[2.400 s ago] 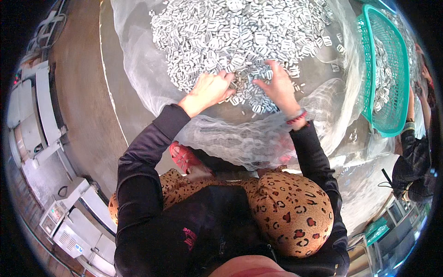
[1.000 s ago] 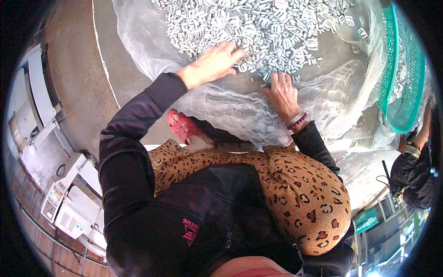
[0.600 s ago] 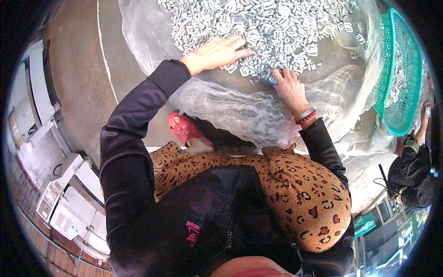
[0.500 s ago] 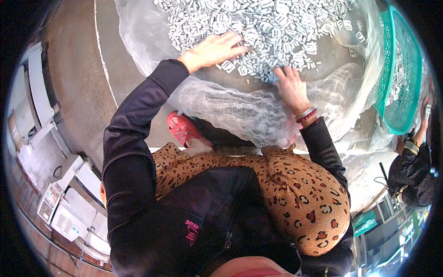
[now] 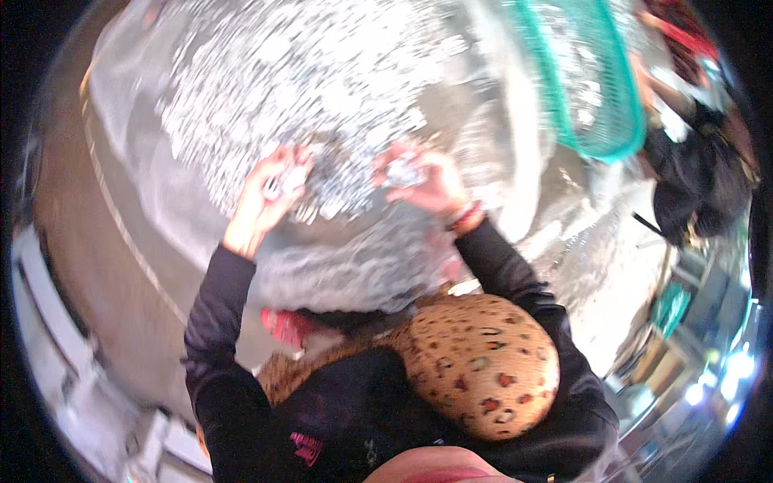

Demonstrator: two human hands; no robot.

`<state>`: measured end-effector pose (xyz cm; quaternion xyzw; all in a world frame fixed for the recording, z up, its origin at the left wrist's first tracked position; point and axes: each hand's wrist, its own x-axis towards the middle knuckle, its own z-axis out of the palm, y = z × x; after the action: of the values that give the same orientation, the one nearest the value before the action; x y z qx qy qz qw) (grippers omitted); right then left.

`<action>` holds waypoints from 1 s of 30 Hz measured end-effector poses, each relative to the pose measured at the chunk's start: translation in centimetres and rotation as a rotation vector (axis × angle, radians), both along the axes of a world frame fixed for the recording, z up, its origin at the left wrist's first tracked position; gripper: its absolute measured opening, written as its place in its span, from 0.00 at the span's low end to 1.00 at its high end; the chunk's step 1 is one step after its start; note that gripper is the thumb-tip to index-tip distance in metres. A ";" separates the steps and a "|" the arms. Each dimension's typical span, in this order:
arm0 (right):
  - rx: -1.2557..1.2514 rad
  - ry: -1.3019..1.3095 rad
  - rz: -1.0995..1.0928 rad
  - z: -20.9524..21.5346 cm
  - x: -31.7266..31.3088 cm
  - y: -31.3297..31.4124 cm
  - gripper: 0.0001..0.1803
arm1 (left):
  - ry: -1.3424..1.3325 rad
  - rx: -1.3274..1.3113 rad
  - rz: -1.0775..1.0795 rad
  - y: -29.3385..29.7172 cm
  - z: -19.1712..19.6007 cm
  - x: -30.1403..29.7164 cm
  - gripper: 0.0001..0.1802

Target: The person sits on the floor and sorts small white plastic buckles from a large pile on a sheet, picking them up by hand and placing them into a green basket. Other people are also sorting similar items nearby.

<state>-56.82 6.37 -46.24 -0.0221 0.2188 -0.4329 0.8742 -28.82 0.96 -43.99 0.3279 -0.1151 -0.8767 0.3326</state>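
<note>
A wide heap of small pale grey slide buckles (image 5: 258, 80) lies on white netting (image 5: 322, 282) in front of me. At the heap's near side, my left hand (image 5: 256, 205) is curled with a few of the buckles (image 5: 287, 183) in its fingers. To its right, my right hand (image 5: 439, 185) is turned up, fingers bent round another small handful of buckles (image 5: 405, 171). Both hands are just above or touching the heap; blur hides which. A darker hollow in the pile lies between them. Motion smears single pieces and fingertips.
A green plastic basket (image 5: 616, 121) with more grey pieces stands at the far right. Beyond it sits another person (image 5: 700, 177) in dark clothes. White machine parts (image 5: 60, 322) line the left side. Boxes and bright lights are at the lower right.
The view has swung, so the heap and basket now sit further left. Both hands, earlier spread over the heap's near edge, have turned and now hold buckles.
</note>
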 end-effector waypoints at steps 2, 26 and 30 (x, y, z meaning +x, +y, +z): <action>-0.003 -0.153 -0.012 -0.5 1.3 -0.7 0.19 | -0.102 -0.206 -0.189 -1.2 2.2 -2.4 0.05; -0.147 -0.364 -0.688 5.9 -12.0 -5.9 0.34 | -1.361 -1.610 -1.066 6.9 -3.2 -0.2 0.25; -0.474 1.056 0.066 3.6 -3.7 -7.8 0.43 | -1.237 -1.613 -1.065 5.8 -3.4 0.5 0.23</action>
<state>-60.53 -1.40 -42.59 -0.4372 0.5214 -0.3731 0.6307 -28.30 6.74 -47.36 0.3039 -0.9112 -0.2661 -0.0809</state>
